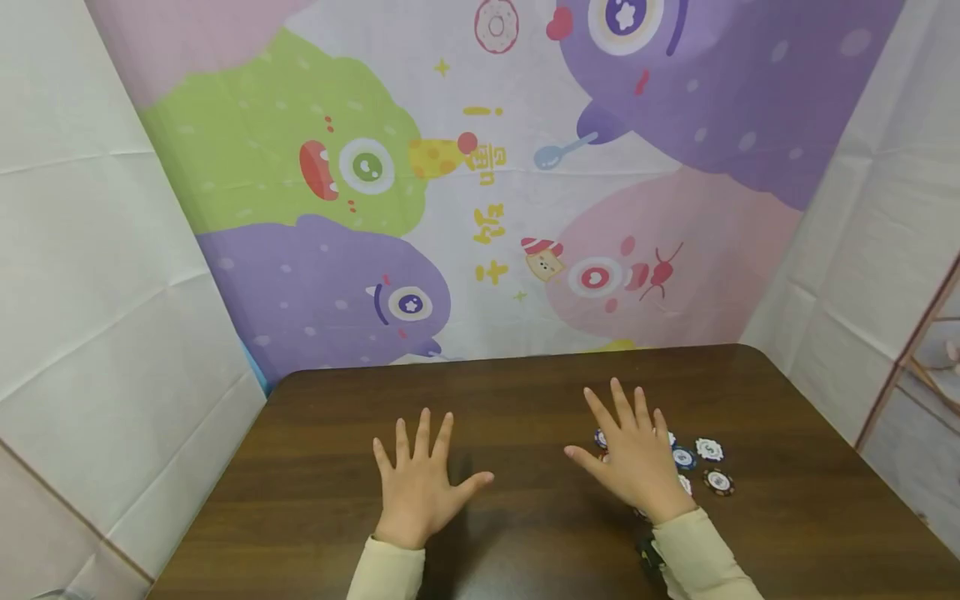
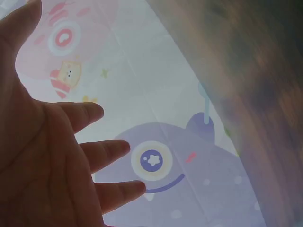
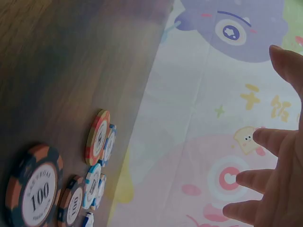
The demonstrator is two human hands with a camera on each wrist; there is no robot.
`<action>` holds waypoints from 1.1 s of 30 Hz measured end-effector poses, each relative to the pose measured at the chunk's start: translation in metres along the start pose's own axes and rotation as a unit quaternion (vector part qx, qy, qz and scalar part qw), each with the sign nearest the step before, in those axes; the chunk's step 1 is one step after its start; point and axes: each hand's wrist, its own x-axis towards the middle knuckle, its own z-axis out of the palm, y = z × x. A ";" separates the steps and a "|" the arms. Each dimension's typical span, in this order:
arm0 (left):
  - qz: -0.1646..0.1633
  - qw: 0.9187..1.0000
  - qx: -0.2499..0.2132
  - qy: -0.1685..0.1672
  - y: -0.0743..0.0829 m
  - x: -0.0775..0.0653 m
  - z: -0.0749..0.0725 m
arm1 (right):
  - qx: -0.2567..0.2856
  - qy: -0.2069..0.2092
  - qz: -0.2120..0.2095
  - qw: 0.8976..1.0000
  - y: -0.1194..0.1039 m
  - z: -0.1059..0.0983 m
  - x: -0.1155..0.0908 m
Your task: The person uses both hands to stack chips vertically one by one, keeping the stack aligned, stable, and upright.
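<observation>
Both hands hover over the brown table with fingers spread and nothing in them. The left hand [image 1: 418,496] is over the table's left-middle part, palm down. Beyond it in the left wrist view are its fingers [image 2: 111,153] against the printed cloth. Several poker chips lie below the right hand [image 1: 643,468], which partly hides them in the head view. To its right show a white chip [image 1: 709,449], a blue chip [image 1: 683,457] and a dark chip [image 1: 718,481]. The right wrist view shows a black-and-orange chip marked 100 [image 3: 40,191] and a red-and-yellow chip [image 3: 98,138].
The brown table [image 1: 510,400] has rounded far corners. A cloth with cartoon monsters [image 1: 495,317] hangs behind it, and pale cloth walls [image 1: 97,250] stand at both sides. A dark object [image 1: 651,554] shows beside the right sleeve [image 1: 701,554].
</observation>
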 end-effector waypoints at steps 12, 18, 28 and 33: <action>0.045 0.998 -0.025 0.024 0.000 0.000 -0.004 | 0.008 0.027 -0.013 1.000 0.020 -0.017 -0.009; 0.089 0.993 -0.076 0.024 0.005 -0.003 -0.007 | 0.016 0.041 -0.018 0.999 0.037 -0.019 -0.013; 0.129 0.981 -0.144 -0.006 0.008 -0.001 -0.002 | 0.015 0.000 -0.006 1.000 0.054 -0.020 -0.025; 0.152 0.976 -0.152 -0.023 0.010 -0.001 0.001 | 0.013 -0.030 -0.005 0.999 0.060 -0.018 -0.029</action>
